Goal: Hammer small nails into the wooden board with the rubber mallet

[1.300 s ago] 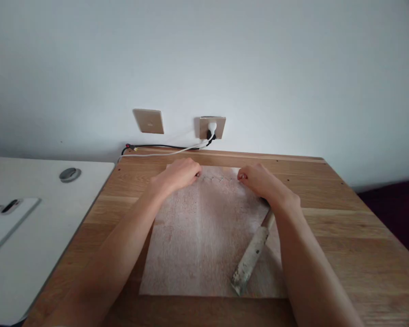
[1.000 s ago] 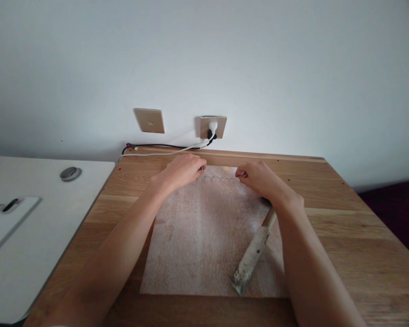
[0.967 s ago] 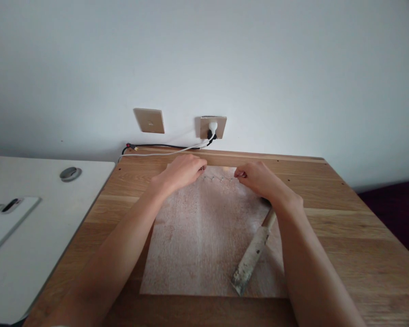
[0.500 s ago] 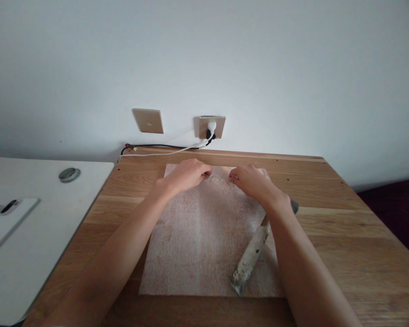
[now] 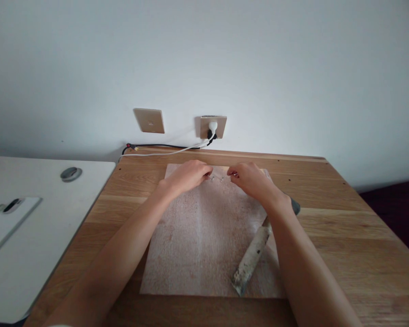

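Observation:
My left hand [image 5: 187, 175] and my right hand [image 5: 250, 179] are close together over the far end of a pale reddish sheet [image 5: 197, 240] lying on the wooden table [image 5: 344, 236]. Each hand pinches one end of a thin silvery chain [image 5: 219, 179] that hangs slack between the fingertips, just above the sheet. A worn, paint-stained hammer [image 5: 252, 259] lies on the right part of the sheet, its handle running under my right forearm and its dark head [image 5: 295, 206] showing beyond the wrist.
A white desk [image 5: 37, 227] adjoins the table on the left, with a grey round cap [image 5: 70, 173] and a white flat device [image 5: 3, 222]. On the wall are a beige switch plate [image 5: 149, 121] and a socket [image 5: 212, 126] with plugged cables [image 5: 163, 149].
My hands have moved toward each other, so the chain between them is shorter and slacker. The hammer's dark head now shows past my right wrist.

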`<action>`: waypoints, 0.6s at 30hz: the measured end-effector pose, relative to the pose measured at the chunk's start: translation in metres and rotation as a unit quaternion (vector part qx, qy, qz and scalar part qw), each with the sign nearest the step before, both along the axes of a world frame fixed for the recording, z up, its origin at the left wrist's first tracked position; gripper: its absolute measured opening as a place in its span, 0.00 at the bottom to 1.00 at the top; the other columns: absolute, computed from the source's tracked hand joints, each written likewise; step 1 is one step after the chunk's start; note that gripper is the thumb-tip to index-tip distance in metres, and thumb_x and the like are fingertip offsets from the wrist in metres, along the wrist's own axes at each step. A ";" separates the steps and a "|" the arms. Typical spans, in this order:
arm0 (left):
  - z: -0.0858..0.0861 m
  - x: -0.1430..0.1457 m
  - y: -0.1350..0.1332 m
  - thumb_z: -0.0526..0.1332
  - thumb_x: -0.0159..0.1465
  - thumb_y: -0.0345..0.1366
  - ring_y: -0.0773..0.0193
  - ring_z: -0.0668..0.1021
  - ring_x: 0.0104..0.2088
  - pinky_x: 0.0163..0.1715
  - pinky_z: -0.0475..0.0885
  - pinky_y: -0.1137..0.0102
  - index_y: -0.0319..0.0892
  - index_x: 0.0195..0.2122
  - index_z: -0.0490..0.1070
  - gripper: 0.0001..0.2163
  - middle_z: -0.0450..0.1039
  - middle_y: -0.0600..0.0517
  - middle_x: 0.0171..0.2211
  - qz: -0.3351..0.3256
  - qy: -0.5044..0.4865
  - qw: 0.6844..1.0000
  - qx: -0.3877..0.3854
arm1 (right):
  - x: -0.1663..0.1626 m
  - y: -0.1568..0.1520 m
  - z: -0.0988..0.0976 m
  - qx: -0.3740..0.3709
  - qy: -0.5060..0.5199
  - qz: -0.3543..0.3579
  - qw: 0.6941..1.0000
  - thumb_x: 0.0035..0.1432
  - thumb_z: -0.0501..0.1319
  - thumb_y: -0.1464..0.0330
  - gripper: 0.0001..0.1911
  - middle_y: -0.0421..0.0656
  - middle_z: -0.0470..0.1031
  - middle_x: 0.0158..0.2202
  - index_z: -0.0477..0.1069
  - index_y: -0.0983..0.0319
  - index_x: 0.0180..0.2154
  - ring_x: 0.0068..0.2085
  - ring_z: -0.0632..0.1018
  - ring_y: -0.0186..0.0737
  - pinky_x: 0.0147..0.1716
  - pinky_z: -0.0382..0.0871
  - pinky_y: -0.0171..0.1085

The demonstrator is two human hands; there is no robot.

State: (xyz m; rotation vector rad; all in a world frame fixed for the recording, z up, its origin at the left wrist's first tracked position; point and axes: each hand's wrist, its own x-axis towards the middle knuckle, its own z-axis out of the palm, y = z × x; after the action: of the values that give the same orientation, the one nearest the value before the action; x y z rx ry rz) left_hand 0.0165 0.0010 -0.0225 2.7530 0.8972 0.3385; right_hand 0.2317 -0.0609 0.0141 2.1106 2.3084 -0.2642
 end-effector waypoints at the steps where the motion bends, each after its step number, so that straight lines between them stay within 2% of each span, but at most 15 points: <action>1: -0.001 0.001 0.000 0.62 0.70 0.27 0.55 0.84 0.40 0.39 0.71 0.65 0.41 0.37 0.79 0.07 0.84 0.45 0.39 0.001 -0.002 1.000 0.002 | -0.001 0.000 0.001 0.006 0.011 -0.003 1.000 0.66 0.59 0.74 0.16 0.49 0.86 0.47 0.85 0.59 0.46 0.49 0.84 0.48 0.46 0.72 0.36; 6: -0.001 0.004 -0.001 0.65 0.72 0.32 0.55 0.83 0.40 0.39 0.70 0.65 0.40 0.37 0.78 0.06 0.82 0.45 0.38 0.027 -0.036 0.999 0.011 | -0.005 -0.001 0.000 -0.004 0.037 0.042 0.998 0.68 0.59 0.74 0.15 0.51 0.87 0.43 0.86 0.61 0.43 0.46 0.85 0.47 0.43 0.71 0.35; 10: 0.001 0.004 0.000 0.65 0.72 0.34 0.57 0.82 0.38 0.39 0.70 0.67 0.41 0.36 0.77 0.07 0.81 0.47 0.35 0.046 -0.098 0.994 0.011 | -0.011 -0.002 -0.001 -0.006 0.044 0.039 0.998 0.69 0.59 0.74 0.15 0.53 0.87 0.40 0.86 0.64 0.40 0.42 0.85 0.46 0.41 0.71 0.35; 18: -0.017 0.014 0.001 0.62 0.69 0.23 0.59 0.83 0.41 0.42 0.72 0.67 0.41 0.37 0.78 0.08 0.82 0.48 0.38 -0.017 -0.160 0.987 -0.020 | -0.015 0.002 -0.013 0.004 0.063 0.048 0.997 0.67 0.61 0.77 0.13 0.53 0.87 0.43 0.86 0.65 0.40 0.45 0.86 0.47 0.42 0.72 0.34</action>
State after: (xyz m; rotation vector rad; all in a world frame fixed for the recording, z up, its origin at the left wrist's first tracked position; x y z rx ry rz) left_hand 0.0307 0.0018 -0.0397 2.5708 0.7624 0.7220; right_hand 0.2170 -0.0589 0.0015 2.0356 2.4749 -0.3971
